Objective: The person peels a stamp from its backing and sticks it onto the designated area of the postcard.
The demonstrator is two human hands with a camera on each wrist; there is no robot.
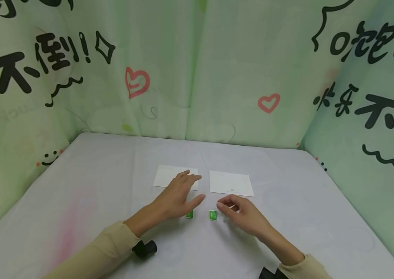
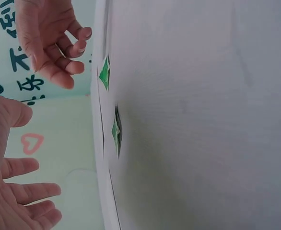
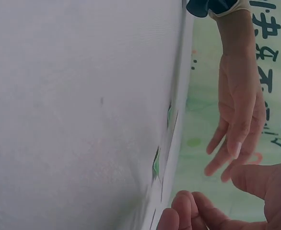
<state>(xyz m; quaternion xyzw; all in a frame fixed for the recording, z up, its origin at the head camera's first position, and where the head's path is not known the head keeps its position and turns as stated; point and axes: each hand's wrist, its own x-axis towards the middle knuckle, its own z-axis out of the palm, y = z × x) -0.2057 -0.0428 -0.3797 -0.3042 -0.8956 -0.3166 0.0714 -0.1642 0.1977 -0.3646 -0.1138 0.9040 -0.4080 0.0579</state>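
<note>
My left hand (image 1: 179,195) hovers over the table with its fingers spread, partly covering a white rectangular card (image 1: 169,175). Below its thumb lies a small green stamp-like piece (image 1: 190,214) with a pale border, partly hidden by that hand. A second such green piece (image 1: 212,215) lies to its right. Just right of it, my right hand (image 1: 245,213) is held with loosely bent fingers and nothing in them. In the left wrist view both hands are above the table, and the green pieces (image 2: 115,132) look slightly raised at their corners.
Beyond the right hand lies another white card (image 1: 231,183) with a tiny mark near its front edge. A white cloth covers the table (image 1: 88,186). Green printed curtains (image 1: 197,77) stand around its back and sides. Black wrist cameras (image 1: 144,248) sit at the cuffs.
</note>
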